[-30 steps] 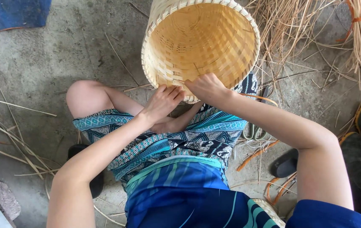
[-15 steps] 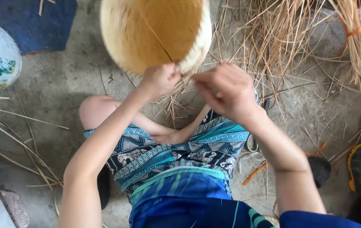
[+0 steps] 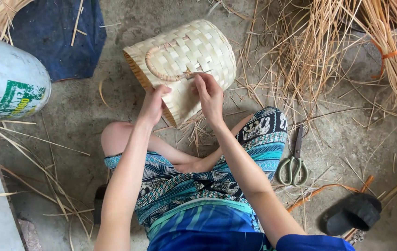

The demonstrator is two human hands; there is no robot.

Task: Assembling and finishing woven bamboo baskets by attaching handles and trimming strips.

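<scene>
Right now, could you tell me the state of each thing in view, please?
Woven basket: on its side, handle up.
Left hand: gripping the basket's rim.
Right hand: pinching a strip at the handle.
Scissors: closed, on the floor.
Straw bundle: tied with an orange band.

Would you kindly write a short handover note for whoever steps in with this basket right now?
Left hand: grips the woven basket at its rim.
Right hand: fingertips pinch a strip where the curved handle meets the side wall.
Basket lies on its side on the concrete floor, above the knees.
Scissors lie on the floor to the right; loose straw bundle is top right.
Done: body woven, handle arched in place.
Left: this handle end looks unfinished.
</scene>
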